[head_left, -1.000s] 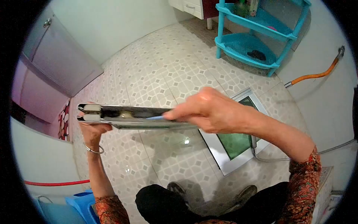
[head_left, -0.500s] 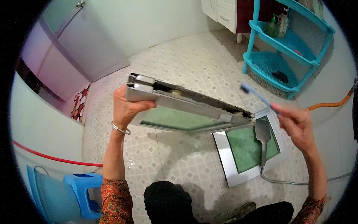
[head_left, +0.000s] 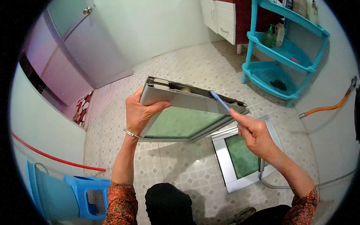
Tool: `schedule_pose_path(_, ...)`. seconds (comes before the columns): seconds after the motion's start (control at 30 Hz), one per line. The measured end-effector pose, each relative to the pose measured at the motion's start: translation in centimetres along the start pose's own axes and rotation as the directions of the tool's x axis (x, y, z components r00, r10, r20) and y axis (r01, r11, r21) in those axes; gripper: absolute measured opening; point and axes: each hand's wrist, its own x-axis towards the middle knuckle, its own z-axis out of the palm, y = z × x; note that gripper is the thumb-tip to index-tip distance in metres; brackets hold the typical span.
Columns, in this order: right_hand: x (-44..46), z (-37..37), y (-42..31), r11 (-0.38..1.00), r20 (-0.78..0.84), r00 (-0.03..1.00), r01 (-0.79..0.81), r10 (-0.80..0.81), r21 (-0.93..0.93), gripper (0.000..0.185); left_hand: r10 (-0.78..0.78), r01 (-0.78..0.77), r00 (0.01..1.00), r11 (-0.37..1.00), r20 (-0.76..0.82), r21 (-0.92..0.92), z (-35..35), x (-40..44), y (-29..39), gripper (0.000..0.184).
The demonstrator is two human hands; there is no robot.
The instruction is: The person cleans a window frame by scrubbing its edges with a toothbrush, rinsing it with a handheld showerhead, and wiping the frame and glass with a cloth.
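Observation:
My left hand (head_left: 140,112) is closed on the left end of a metal-framed glass panel (head_left: 180,122), held up and tilted, its grooved, dirty edge facing up. Between the fingers of my right hand (head_left: 257,135) is a light blue toothbrush (head_left: 222,102), whose head is at the groove near the middle of that edge. A second framed panel (head_left: 237,185) with green glass lies on the floor beneath my right hand. The shower head on it is mostly hidden by that hand; its handle (head_left: 261,165) shows.
A blue corner shelf (head_left: 279,69) with bottles stands at the back right, beside a cabinet (head_left: 221,18). An orange hose (head_left: 326,108) hangs on the right wall. At the lower left are a blue stool (head_left: 88,195), a blue bucket (head_left: 56,191) and a red pole (head_left: 56,157).
The view has shifted. The toothbrush was at the panel's edge, lifted away to the right, and is now back at the groove. The panel has turned, showing more of its glass.

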Motion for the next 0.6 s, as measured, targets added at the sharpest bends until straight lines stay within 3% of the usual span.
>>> schedule_pose_path(0.1, 3.3, -0.5, -6.4, 0.983, -0.048, 0.994, 0.101, -0.095, 0.155, 0.054, 0.025, -0.025, 1.0, 0.997, 0.001, -0.075, 0.9, 0.0, 0.5, 0.034)
schedule_pose_path(0.2, 5.2, 1.3, -6.4, 0.972, 0.036, 0.99, 0.128, -0.138, 0.195, 0.054, 0.031, -0.032, 0.999, 0.998, 0.022, 0.048, 1.0, -0.4, 0.9, 0.036)
schedule_pose_path(0.33, 3.2, 0.4, -4.5, 0.995, 0.08, 0.993, 0.086, -0.089, 0.041, 0.053, 0.025, -0.025, 1.0, 0.999, 0.0, 0.027, 0.5, -0.6, 0.3, 0.038)
schedule_pose_path(0.47, 5.7, -1.3, -7.7, 0.982, -0.074, 0.988, 0.145, -0.137, 0.121, 0.045, 0.035, -0.035, 0.999, 0.999, -0.006, -0.026, 1.1, 0.0, 0.4, 0.038)
schedule_pose_path(0.6, 6.6, 0.8, -7.8, 0.98, 0.031, 0.989, 0.136, -0.142, 0.148, 0.042, 0.042, -0.042, 0.999, 0.999, 0.032, 0.01, 0.8, -0.4, 0.8, 0.038)
